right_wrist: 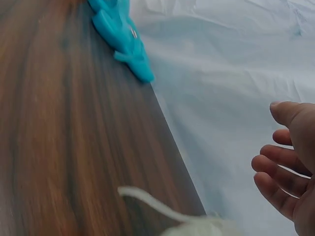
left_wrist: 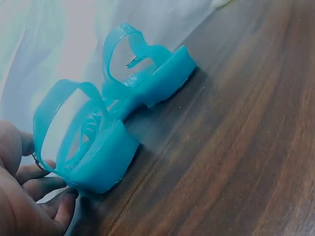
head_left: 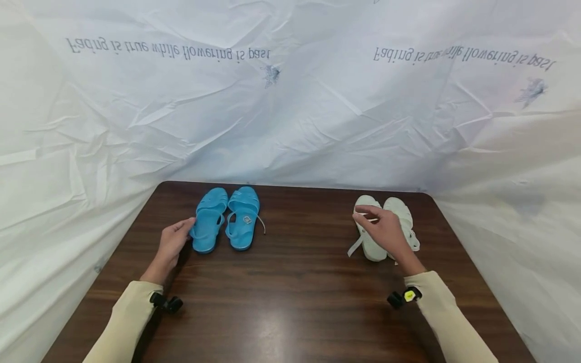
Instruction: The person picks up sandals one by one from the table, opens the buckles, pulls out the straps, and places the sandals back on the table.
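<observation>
Touching the outer edge of the blue sandals [head_left: 227,218], the left hand [head_left: 172,244] rests beside the heel of the nearer one, fingers loosely bent against its sole and strap without closing round it (the left wrist view shows the fingertips [left_wrist: 59,209] just under the heel). Both blue sandals lie side by side, toes away from the person, on the far left part of the desk [head_left: 290,302]. Over on the far right part, the right hand [head_left: 383,229] hovers above the white sandals [head_left: 386,227], its fingers relaxed and spread in the right wrist view, gripping nothing; whether it touches them I cannot tell. A loose white strap [head_left: 355,247] trails from the left one toward the person.

Dark brown wood grain covers the desk, which has rounded far corners. Crumpled white sheeting [head_left: 290,126] with grey printed lettering forms the backdrop behind and at both sides.

Counted: two blue sandals, two white sandals, two hands, each arm in a cream sleeve [head_left: 122,322].
</observation>
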`<action>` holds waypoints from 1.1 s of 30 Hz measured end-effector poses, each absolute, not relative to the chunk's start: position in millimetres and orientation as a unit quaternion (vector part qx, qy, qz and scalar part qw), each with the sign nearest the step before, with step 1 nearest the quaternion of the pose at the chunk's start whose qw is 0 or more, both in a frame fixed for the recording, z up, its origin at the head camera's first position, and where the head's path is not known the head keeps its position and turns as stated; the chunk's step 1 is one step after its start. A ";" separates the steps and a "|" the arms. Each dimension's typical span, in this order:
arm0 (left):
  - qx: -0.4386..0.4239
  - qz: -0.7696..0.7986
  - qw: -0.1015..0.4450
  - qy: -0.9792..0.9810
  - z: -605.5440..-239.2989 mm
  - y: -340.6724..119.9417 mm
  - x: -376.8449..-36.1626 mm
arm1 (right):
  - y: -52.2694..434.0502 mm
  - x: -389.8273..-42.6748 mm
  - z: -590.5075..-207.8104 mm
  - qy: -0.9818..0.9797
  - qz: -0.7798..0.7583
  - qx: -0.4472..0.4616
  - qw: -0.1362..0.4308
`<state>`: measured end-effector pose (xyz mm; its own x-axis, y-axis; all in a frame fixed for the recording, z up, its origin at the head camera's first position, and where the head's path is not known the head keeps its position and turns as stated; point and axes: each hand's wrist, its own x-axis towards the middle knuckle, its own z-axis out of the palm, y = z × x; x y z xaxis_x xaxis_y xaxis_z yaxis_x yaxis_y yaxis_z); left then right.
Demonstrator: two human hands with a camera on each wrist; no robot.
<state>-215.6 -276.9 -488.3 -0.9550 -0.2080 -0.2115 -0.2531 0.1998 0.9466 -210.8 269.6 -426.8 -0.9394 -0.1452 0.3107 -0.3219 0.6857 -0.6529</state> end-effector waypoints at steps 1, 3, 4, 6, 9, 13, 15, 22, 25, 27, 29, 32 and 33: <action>-0.152 0.612 0.011 0.776 -487.3 -275.6 -215.3 | 275.0 -210.6 -426.1 -0.914 0.369 0.122 0.119; -0.157 0.601 -0.027 0.783 -483.7 -270.0 -214.1 | 285.7 -210.2 -424.8 -0.919 0.357 0.115 0.122; -0.158 0.587 -0.052 0.792 -480.9 -265.8 -212.9 | 290.9 -209.9 -424.4 -0.922 0.350 0.112 0.124; -0.141 0.558 -0.122 0.809 -475.0 -254.0 -211.2 | 301.3 -209.4 -424.5 -0.928 0.333 0.108 0.126; -0.069 0.522 -0.218 0.822 -463.7 -228.3 -207.7 | 316.2 -208.8 -426.4 -0.936 0.309 0.106 0.131; 0.066 0.534 -0.249 0.805 -452.5 -184.4 -203.9 | 331.5 -210.0 -430.6 -0.940 0.294 0.102 0.139; 0.110 0.548 -0.228 0.798 -450.3 -160.2 -202.3 | 336.7 -211.4 -433.0 -0.941 0.293 0.100 0.138; 0.200 0.563 -0.105 0.795 -458.5 -76.9 -204.3 | 344.7 -216.2 -438.7 -0.952 0.263 0.109 0.111; 0.229 0.574 -0.061 0.784 -466.4 -43.1 -211.7 | 346.4 -220.0 -443.0 -0.958 0.242 0.126 0.092; 0.246 0.574 -0.038 0.780 -473.0 -21.2 -217.4 | 347.2 -222.9 -446.4 -0.960 0.231 0.138 0.080; 0.258 0.572 -0.014 0.778 -480.2 0.0 -222.8 | 347.2 -224.8 -448.7 -0.960 0.221 0.154 0.075; 0.267 0.566 0.017 0.780 -488.5 28.3 -227.8 | 346.2 -226.6 -449.7 -0.960 0.202 0.177 0.074; 0.268 0.563 0.027 0.781 -490.5 36.8 -228.9 | 345.4 -227.0 -449.0 -0.961 0.195 0.183 0.076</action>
<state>-228.9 36.8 -490.5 -0.8552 0.4487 0.2593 0.3878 0.2222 0.8945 -227.0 345.4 -449.0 -0.9213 -0.3219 0.2183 -0.3816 0.8569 -0.3465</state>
